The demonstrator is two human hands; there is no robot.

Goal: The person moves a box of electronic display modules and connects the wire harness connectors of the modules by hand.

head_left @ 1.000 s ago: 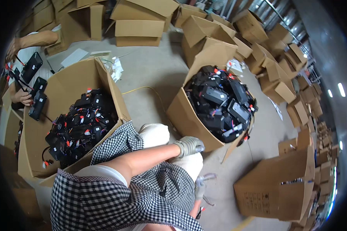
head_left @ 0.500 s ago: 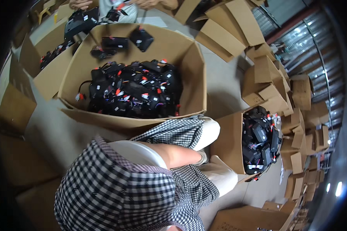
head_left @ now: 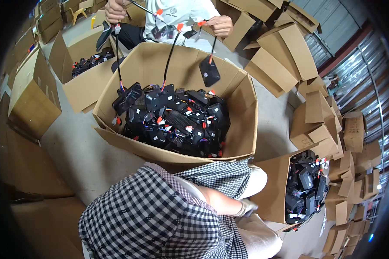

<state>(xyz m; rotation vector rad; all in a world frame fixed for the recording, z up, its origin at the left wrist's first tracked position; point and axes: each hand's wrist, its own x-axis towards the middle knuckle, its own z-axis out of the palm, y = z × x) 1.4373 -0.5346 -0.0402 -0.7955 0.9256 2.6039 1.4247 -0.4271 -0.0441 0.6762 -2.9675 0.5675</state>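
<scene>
My left forearm comes out of a checked sleeve, and my left hand [head_left: 247,208], in a greyish glove, hangs between my knees. Its fingers are smeared by motion, and I make out nothing held in it. My right hand is out of sight. Nearest to the left hand is a carton [head_left: 270,187] to its right, filled with black plastic units [head_left: 306,179] with cables. Beyond my knees, a big open carton [head_left: 242,123] holds a heap of similar black units [head_left: 181,116] with red and white connectors.
Across the big carton, another person's hands [head_left: 218,26] hold cables with a black unit [head_left: 210,71] dangling. A smaller carton with black units [head_left: 90,64] stands at far left. Several cartons [head_left: 281,56] pile up at the right, and more stand along the left [head_left: 34,103].
The view has shifted, so the cartons sit lower and further right. The other person's hands have come further into view, with cables stretched over the big carton. My left hand has come into clearer sight.
</scene>
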